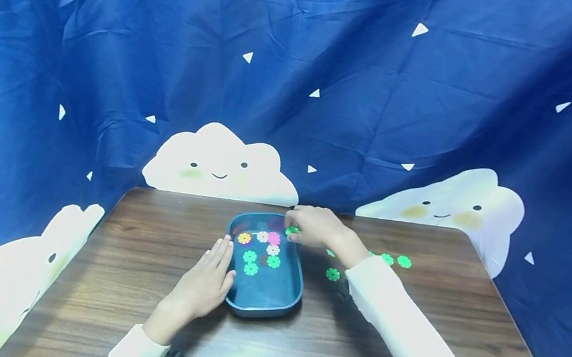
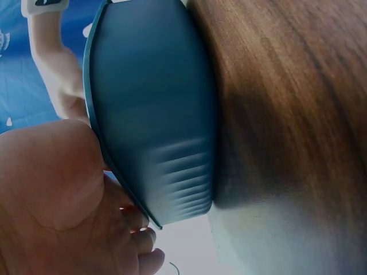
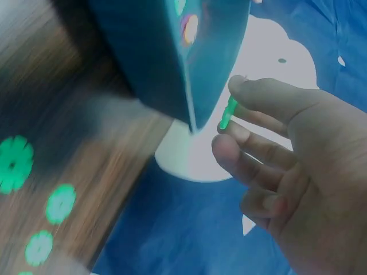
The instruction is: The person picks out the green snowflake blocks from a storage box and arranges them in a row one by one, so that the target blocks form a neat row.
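Note:
My right hand (image 1: 315,225) pinches a green flower-shaped disc (image 3: 228,113) between thumb and fingertips, over the far right rim of a blue tray (image 1: 264,301). My left hand (image 1: 204,282) rests with fingers straight on the tray's left rim; in the left wrist view the palm (image 2: 46,195) overlaps that rim beside the outer wall (image 2: 155,97). Inside the tray lie several flower discs: an orange one (image 1: 244,238), a bright pink one (image 1: 273,238), pale ones (image 1: 272,250) and green ones (image 1: 250,269).
Right of the tray, several green flower discs lie on the wooden table (image 1: 146,256), among them a near one (image 1: 333,274) and a far one (image 1: 404,262). The right forearm partly covers others. Behind the table hangs a blue curtain (image 1: 342,54) with white clouds.

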{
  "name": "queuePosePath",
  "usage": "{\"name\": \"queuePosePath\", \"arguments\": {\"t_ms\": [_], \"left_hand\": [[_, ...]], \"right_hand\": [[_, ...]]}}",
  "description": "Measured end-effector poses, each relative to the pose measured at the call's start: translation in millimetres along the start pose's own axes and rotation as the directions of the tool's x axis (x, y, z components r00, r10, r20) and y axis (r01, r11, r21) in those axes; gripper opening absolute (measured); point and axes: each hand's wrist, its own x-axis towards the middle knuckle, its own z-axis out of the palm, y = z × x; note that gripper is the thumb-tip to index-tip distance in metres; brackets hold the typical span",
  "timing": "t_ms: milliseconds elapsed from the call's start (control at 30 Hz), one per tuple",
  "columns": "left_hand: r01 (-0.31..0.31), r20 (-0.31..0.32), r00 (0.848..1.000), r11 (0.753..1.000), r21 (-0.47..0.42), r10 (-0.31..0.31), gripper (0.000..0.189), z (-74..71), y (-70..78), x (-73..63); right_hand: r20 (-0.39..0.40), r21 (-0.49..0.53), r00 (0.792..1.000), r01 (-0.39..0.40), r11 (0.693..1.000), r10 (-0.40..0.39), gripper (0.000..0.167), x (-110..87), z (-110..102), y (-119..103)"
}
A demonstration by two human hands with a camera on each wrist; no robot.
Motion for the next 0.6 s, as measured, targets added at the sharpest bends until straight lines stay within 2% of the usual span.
{"name": "queuePosePath", "arguments": {"t_ms": [267,600], "left_hand": [[-0.015,-0.006,1.0,1.0,-0.016,0.015,0.066,0.9,0.0,-0.9],[-0.054,-0.061,0.997,0.998,-0.035,0.052,0.066,6.6,-4.0,-0.5]], "right_hand": [[-0.068,0.001,0.997,-0.027,1.0,0.027,0.018,-36.5,-2,33],[-0.128,-0.013,0.991,-0.046,0.999,0.044,0.021,-76.3,9,57]]}}
